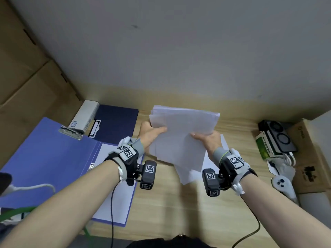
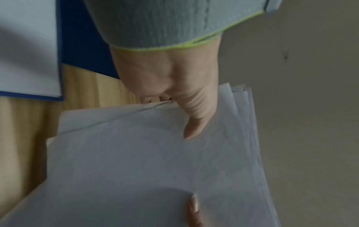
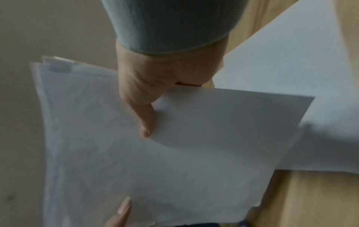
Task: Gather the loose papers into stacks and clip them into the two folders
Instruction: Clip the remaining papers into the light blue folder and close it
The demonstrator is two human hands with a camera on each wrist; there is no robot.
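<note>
Both hands hold an uneven stack of white papers [image 1: 182, 136] above the wooden desk [image 1: 170, 203], sheets fanned out of line. My left hand [image 1: 152, 133] grips its left edge, thumb on top [image 2: 194, 122]. My right hand [image 1: 207, 138] grips the right edge, thumb on top [image 3: 147, 121]. The papers [image 2: 145, 169] [image 3: 174, 153] fill both wrist views. An open blue folder [image 1: 44, 158] lies at the left with a sheet [image 1: 114, 194] on its right half and a metal clip [image 1: 71, 132] at its top. A dark blue folder [image 1: 116, 120] lies behind it. Another sheet [image 1: 223, 144] lies on the desk under my right hand.
A white box [image 1: 84, 116] rests on the dark folder. Cardboard boxes [image 1: 26, 77] stand at the left. At the right are a green-and-white box [image 1: 265, 147], a black device [image 1: 279, 138], a white controller [image 1: 283, 183] and a cardboard box [image 1: 308, 158]. Cables trail over the desk's near edge.
</note>
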